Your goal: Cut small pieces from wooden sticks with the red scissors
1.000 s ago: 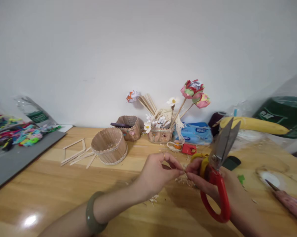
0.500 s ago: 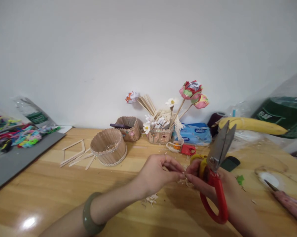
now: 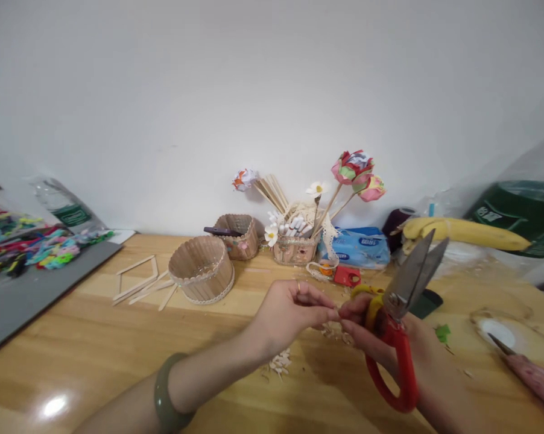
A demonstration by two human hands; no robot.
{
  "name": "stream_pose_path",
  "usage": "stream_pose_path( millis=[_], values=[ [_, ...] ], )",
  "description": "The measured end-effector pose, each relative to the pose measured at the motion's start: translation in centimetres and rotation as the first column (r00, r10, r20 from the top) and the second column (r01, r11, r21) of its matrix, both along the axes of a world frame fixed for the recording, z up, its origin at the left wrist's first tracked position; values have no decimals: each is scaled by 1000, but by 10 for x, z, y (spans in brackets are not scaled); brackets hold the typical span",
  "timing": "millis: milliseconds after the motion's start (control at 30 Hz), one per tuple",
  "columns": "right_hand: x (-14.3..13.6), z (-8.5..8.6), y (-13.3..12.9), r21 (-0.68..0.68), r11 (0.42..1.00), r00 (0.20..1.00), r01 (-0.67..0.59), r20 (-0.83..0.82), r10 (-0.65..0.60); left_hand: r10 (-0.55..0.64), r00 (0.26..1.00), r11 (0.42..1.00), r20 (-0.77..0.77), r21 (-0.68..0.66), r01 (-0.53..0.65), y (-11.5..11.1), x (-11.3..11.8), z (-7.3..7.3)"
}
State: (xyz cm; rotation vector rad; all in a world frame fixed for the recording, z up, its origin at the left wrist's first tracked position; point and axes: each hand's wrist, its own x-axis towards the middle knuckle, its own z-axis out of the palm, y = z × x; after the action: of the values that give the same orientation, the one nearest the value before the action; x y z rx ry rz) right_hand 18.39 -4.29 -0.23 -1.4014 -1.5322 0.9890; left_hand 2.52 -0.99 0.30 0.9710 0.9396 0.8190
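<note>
My left hand, with a ring and a green bangle on its arm, pinches at something small between thumb and fingertips. Its tips meet those of my right hand; whatever lies between them is too small to name. Hooked on my right hand are scissors with one red and one yellow handle, blades pointing up and slightly parted. Below the hands, wood chips lie on the wooden table, and a second small heap of chips sits nearer me.
Behind stand a round stick basket, a smaller basket and a decorated holder with paper flowers. To the right are a tissue pack, bananas and a pink-handled knife. Craft sticks lie left.
The scissors have tilted a little to the right, blades leaning further over. My fingertips have stayed together and shifted only slightly. The whole view has moved a touch.
</note>
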Motion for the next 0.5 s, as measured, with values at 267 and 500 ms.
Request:
stream_pose_path(
  millis=[267,500],
  values=[
    [-3,2,0,21,1000,1000,22,19,-23,-21,1000,1000,-8,-16,20,-2,0,-5],
    [-2,5,-1,-11,1000,998,8,55,-7,-67,994,998,-84,-26,65,1,-1,-5]
  ],
)
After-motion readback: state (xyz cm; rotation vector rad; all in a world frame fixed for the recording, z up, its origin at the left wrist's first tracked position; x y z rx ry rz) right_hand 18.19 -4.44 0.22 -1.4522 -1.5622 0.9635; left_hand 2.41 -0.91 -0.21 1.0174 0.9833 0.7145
